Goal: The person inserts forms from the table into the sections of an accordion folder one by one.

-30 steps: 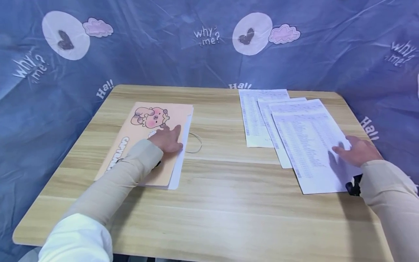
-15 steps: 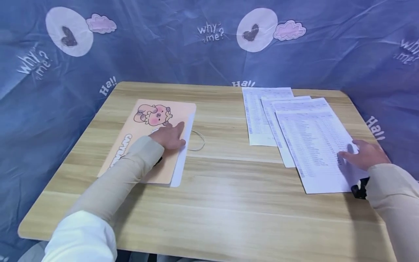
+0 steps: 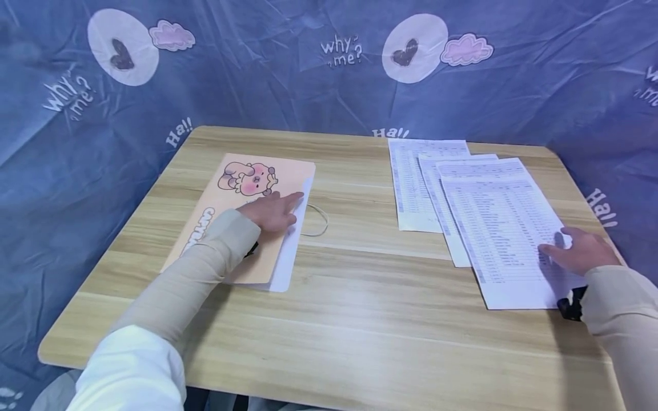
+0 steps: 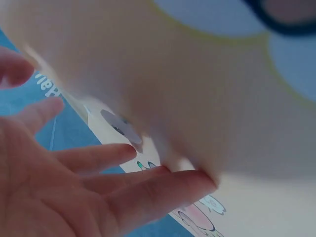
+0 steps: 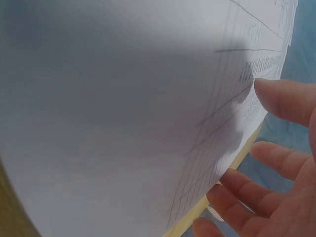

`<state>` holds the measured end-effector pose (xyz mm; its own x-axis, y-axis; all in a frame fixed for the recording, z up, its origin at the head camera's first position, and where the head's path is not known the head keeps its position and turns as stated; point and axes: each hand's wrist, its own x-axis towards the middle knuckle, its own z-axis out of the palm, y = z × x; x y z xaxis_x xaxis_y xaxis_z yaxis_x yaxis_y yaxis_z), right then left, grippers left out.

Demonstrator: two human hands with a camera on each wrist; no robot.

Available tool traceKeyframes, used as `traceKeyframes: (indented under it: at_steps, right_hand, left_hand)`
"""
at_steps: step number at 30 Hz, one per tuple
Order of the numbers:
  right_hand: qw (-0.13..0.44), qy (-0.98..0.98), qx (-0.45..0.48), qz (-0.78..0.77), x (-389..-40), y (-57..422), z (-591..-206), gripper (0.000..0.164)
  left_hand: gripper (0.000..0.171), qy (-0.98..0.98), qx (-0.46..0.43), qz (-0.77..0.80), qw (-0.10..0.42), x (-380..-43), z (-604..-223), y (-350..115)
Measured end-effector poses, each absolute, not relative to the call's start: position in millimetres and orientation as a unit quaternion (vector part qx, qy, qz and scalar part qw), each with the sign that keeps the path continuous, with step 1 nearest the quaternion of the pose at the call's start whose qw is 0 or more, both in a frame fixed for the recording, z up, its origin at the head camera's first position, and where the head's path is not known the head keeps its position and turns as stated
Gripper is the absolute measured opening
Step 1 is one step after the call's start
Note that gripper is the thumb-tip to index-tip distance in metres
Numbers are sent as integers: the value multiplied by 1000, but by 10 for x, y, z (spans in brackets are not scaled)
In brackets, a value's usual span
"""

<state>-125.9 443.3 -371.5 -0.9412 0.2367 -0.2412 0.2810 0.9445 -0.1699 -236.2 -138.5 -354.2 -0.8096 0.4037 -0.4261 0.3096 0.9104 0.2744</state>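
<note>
A peach folder (image 3: pixel 241 265) with a cartoon animal on its cover lies at the table's left, a white inner edge (image 3: pixel 288 257) showing along its right side. My left hand (image 3: pixel 271 213) touches the cover near that side, index finger straight toward the white edge. In the left wrist view, its fingers (image 4: pixel 158 197) are extended against the cover. At the right, printed sheets (image 3: pixel 493 228) overlap in several layers. My right hand (image 3: pixel 586 251) is over the top sheet's right margin, thumb and fingers spread. The right wrist view has the thumb (image 5: pixel 284 98) at the page and fingertips near its edge.
A thin pale elastic loop (image 3: pixel 324 220) extends from the folder's right side. Wooden tabletop (image 3: pixel 360 331) lies between folder and sheets. A blue patterned cloth (image 3: pixel 288 74) hangs behind the table and down its sides.
The head view has shifted, moving the whole scene slightly right. My left index finger has swung a little right, toward the folder's white edge. My right hand stays by the sheet's right margin.
</note>
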Motion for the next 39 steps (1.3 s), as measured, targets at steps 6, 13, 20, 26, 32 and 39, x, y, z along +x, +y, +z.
traceKeyframes:
  at_steps: [6, 13, 20, 26, 32, 39]
  right_hand:
    - [106, 981, 111, -116, -1245, 4475, -3719, 81]
    - [107, 978, 133, -117, -1252, 4436, -3696, 80]
    - [107, 974, 161, -122, -1282, 4420, -3725, 84]
    - [104, 974, 162, -120, -1300, 4395, -3724, 81]
    - [104, 974, 160, -123, -1329, 4364, -3718, 82]
    - [99, 978, 147, -113, -1282, 4408, -3701, 79]
  left_hand:
    - [63, 937, 223, 95, 252, -2396, -3540, -1409]
    - [55, 928, 274, 108, 230, -2419, -3517, -1467]
    - [50, 926, 282, 104, 228, -2421, -3499, -1483]
    - [44, 924, 286, 111, 229, -2415, -3492, -1508]
    - [40, 925, 279, 113, 233, -2403, -3473, -1552]
    - [40, 930, 258, 106, 240, -2404, -3510, -1497]
